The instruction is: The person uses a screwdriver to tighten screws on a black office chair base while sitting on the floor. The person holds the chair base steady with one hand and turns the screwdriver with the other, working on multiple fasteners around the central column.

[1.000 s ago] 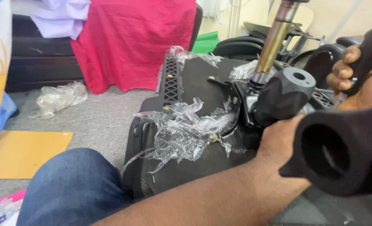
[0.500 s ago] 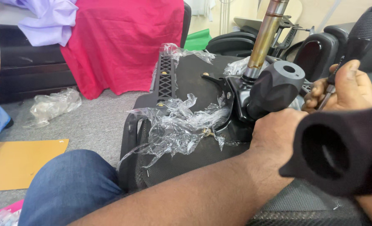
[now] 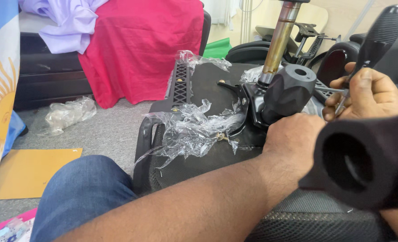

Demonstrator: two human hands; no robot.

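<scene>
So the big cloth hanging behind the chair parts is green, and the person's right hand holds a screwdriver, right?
Not quite. The head view shows that the big cloth is red, not green. The right hand does hold a screwdriver with a black handle.

head view, close, looking down over forearm

Place: a lived-in room used as a makeshift workshop for putting office chairs together.
Floor: grey carpet, with a flat piece of cardboard near left.
Far left: a red cloth draped over dark furniture.
Far right: chair parts stacked.
Litter: crumpled plastic wrap on the carpet.
</scene>
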